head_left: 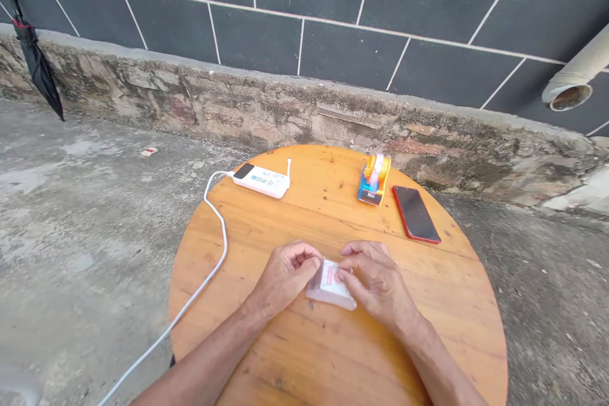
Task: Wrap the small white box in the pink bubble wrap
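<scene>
A small clear plastic bag (332, 295) with a white, red-printed packet (329, 274) inside lies on the round wooden table, between my two hands. My left hand (291, 274) is closed, thumb and forefinger pinching the bag's upper left edge. My right hand (373, 276) is bent over the right side, its thumb and forefinger closed at the bag near the red print. The other right fingers are curled above. Part of the bag's right edge is hidden behind the right fingers.
On the wooden table (304, 216) are a white oblong device (261, 181) with a white cable (224, 235), a blue and yellow tape dispenser (374, 179) and a red-edged phone (416, 214). A black umbrella (38, 63) leans on the wall; a pipe (578, 73) juts out right.
</scene>
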`<control>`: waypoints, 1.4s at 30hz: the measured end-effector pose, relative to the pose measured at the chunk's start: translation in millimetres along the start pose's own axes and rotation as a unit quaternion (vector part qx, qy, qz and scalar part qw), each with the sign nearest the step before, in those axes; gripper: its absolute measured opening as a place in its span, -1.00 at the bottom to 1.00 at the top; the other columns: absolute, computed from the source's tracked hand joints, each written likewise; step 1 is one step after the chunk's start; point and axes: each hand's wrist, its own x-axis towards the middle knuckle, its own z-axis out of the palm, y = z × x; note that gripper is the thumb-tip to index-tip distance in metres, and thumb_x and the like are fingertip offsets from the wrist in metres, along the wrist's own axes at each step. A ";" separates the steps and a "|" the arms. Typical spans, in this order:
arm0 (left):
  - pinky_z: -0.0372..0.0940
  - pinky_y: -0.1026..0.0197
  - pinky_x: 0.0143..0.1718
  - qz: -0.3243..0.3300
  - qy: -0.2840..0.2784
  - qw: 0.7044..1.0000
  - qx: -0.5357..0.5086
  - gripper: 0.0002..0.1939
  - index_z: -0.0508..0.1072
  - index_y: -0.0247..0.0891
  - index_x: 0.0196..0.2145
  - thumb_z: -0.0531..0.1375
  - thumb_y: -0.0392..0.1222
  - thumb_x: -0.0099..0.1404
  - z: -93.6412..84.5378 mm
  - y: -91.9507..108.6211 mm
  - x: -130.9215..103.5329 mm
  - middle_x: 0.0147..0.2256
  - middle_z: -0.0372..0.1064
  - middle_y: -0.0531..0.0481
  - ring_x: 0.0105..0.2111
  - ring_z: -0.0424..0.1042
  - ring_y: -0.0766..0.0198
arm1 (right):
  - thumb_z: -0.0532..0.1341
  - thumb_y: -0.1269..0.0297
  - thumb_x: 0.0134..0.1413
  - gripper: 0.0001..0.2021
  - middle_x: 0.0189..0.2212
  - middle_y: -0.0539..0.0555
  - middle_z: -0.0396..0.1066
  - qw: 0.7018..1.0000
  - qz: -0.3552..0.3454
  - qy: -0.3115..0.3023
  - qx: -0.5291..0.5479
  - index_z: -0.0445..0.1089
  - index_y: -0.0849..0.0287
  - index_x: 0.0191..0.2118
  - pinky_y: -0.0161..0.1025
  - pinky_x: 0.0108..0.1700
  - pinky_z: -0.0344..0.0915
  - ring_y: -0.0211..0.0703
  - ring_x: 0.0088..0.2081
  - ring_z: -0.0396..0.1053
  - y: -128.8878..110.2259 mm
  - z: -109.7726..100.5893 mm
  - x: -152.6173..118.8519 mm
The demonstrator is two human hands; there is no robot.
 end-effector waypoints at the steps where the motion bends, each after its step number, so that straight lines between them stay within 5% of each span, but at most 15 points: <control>1: 0.26 0.29 -0.34 0.001 0.001 1.000 0.001 -0.84 0.49 -0.31 -0.43 0.14 -0.21 0.17 0.1 0.1 0.1 -0.43 0.43 -0.02 -0.40 0.39 0.28 | 0.18 0.38 0.10 -0.92 -0.26 0.10 0.42 1.000 -0.005 0.004 -0.001 0.41 0.09 -0.36 -0.11 -0.16 0.19 -0.08 -0.21 0.37 -0.1 0.7 0.4; 26: 0.28 0.28 -0.34 0.005 0.012 1.000 0.021 -0.84 0.49 -0.30 -0.40 0.11 -0.24 0.18 -0.9 -1.6 -0.5 -0.39 0.43 -0.03 -0.38 0.42 0.26 | 0.18 0.29 0.17 -0.97 -0.19 0.06 0.40 0.995 0.058 0.009 0.084 0.36 0.07 -0.30 -0.12 -0.09 0.22 -0.10 -0.15 0.37 2.7 -8.3 -2.0; 32: 0.28 0.27 -0.33 0.014 0.012 0.999 0.027 -0.84 0.48 -0.30 -0.41 0.11 -0.22 0.19 -3.5 -1.9 -0.7 -0.41 0.43 -0.03 -0.38 0.41 0.26 | 0.27 0.28 0.08 -0.90 -0.15 0.10 0.39 0.999 0.024 -0.030 0.035 0.37 0.08 -0.25 -0.06 -0.07 0.19 -0.03 -0.10 0.35 1.3 -6.4 -2.2; 42: 0.21 0.32 -0.46 0.018 -0.011 0.998 0.064 -0.88 0.46 -0.29 -0.49 0.15 -0.25 0.14 2.0 -5.2 -1.9 -0.47 0.39 0.03 -0.48 0.33 0.33 | 0.18 0.45 0.12 -0.91 -0.24 0.08 0.43 0.999 -0.044 0.018 -0.012 0.39 0.12 -0.33 -0.12 -0.17 0.15 -0.12 -0.24 0.37 1.2 -0.8 1.1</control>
